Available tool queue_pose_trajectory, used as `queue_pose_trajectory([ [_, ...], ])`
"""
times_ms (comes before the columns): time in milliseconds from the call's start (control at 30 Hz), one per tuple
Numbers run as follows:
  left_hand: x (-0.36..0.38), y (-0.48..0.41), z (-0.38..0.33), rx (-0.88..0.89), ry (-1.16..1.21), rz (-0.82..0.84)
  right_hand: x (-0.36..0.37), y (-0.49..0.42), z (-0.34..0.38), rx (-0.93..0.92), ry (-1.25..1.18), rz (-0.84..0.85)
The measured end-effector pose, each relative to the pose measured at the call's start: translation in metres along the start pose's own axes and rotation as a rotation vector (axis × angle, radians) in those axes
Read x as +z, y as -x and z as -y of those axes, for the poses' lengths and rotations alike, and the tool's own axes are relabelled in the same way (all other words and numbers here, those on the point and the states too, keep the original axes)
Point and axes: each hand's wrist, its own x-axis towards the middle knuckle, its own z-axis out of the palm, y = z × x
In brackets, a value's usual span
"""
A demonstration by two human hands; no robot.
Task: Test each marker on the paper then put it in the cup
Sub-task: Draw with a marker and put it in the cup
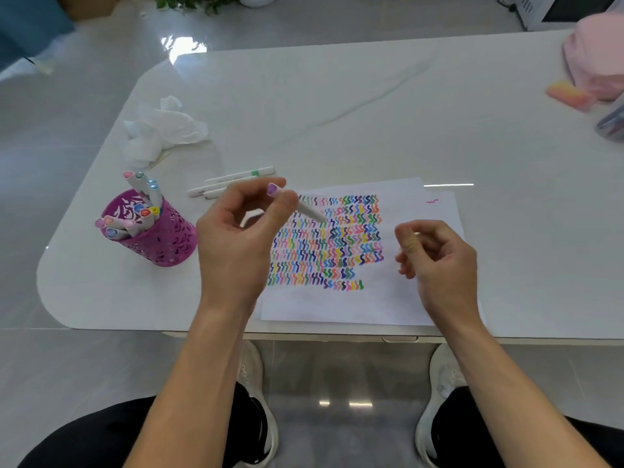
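Observation:
My left hand (241,231) pinches a white marker (305,209) with a purple end cap between thumb and fingers. It holds the marker slanted above the left edge of the paper (398,298). The paper is covered with rows of coloured squiggles (326,241). My right hand (435,261) hovers over the right part of the paper with its fingers loosely curled, and I see nothing in it. The purple perforated cup (158,244) stands at the left with several markers in it. Three white markers (233,182) lie on the table behind my left hand.
A crumpled white tissue (162,130) lies behind the cup. At the far right edge are a pink cloth object (597,59), an orange-pink block (569,94) and a transparent bag (613,125). The white table's front edge (304,334) runs just above my knees.

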Motion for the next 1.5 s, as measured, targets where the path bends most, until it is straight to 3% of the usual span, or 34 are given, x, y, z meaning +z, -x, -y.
queue_pose_trajectory([
  [233,-0.038,-0.008,-0.03,0.368,-0.162,-0.346,0.004,0.005,-0.005,-0.011,0.035,0.055],
  [433,-0.083,-0.022,-0.029,0.49,-0.414,-0.479,0.004,0.006,-0.01,-0.005,0.031,0.06],
  [700,-0.099,-0.033,-0.015,0.368,-0.564,-0.378,0.005,0.006,-0.009,-0.005,-0.002,0.04],
  [1033,-0.102,-0.036,-0.005,0.214,-0.924,-0.397,0.006,0.005,-0.011,-0.007,0.007,0.049],
  [1300,-0.102,-0.037,0.0,0.124,-1.047,-0.382,0.007,0.004,-0.011,-0.006,0.023,0.043],
  [1500,-0.099,-0.036,-0.001,0.169,-1.043,-0.372,0.006,0.004,-0.014,-0.009,0.027,0.049],
])
